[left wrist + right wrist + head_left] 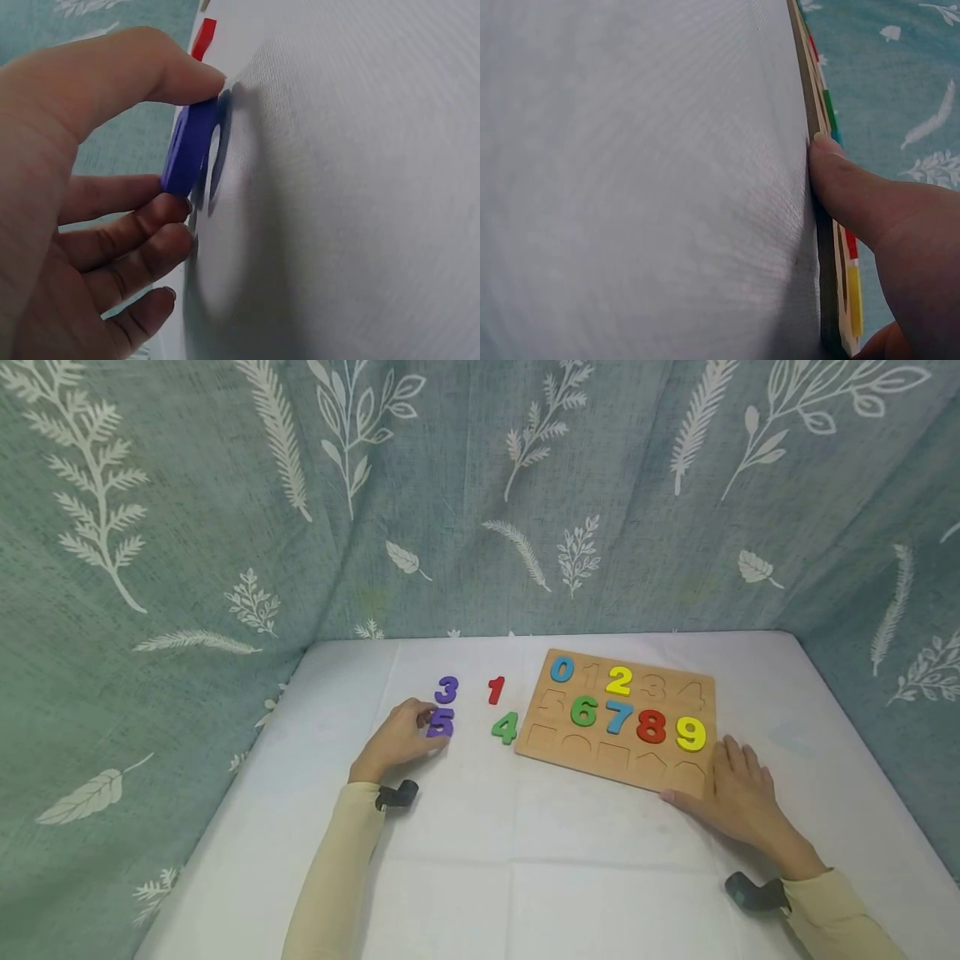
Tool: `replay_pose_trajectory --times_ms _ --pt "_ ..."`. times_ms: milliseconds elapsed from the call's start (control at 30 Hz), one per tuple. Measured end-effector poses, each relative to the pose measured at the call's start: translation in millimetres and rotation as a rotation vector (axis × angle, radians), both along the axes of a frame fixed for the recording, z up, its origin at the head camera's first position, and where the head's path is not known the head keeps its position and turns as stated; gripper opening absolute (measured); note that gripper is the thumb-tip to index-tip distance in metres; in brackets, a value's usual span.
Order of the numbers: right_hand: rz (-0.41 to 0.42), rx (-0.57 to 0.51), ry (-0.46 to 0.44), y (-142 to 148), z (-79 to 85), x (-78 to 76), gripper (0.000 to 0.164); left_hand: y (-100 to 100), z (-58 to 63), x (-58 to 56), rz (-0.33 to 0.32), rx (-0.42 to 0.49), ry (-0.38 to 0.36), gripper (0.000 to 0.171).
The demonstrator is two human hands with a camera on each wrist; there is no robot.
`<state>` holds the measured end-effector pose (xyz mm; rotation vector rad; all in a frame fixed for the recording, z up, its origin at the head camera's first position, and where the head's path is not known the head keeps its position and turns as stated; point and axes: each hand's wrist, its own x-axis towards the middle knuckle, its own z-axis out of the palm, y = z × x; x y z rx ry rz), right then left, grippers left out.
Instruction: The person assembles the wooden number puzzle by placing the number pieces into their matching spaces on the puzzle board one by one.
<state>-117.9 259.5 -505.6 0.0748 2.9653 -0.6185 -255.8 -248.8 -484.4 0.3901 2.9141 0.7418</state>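
Note:
My left hand (401, 739) pinches a purple number 5 (441, 723) between thumb and fingers. In the left wrist view the purple piece (189, 150) is tilted just over the white cloth, its shadow beside it. A purple 3 (446, 690) lies right behind it, with a red 1 (496, 690) and a green 4 (505, 727) to the right. My right hand (742, 789) rests at the near right corner of the wooden number board (558, 722). Its thumb (847, 176) touches the front edge, while the other fingers lie fairly straight along the right side.
In the board sit a blue 0 (562, 669), yellow 2 (619, 680), green 6 (583, 711), blue 7 (618, 717), red 8 (651, 726) and yellow 9 (691, 734). Several recesses are bare. A leaf-patterned curtain (450, 502) surrounds the white-covered table (465, 835).

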Motion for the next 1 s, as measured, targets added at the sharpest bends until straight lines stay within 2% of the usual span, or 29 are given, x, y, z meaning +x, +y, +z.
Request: replay_pose_trajectory --times_ms 500,800,1000 --pt "-0.010 -0.003 0.000 -2 0.0 0.2 0.133 12 4.9 -2.6 -0.009 0.035 0.039 0.069" --pt "-0.010 -0.003 -0.009 -2 1.1 0.7 0.133 25 16.3 -6.8 -0.043 0.062 0.074 0.069" --pt "-0.007 0.000 -0.001 -2 1.3 0.2 0.132 38 26.2 -11.0 -0.047 0.071 0.061 0.071"
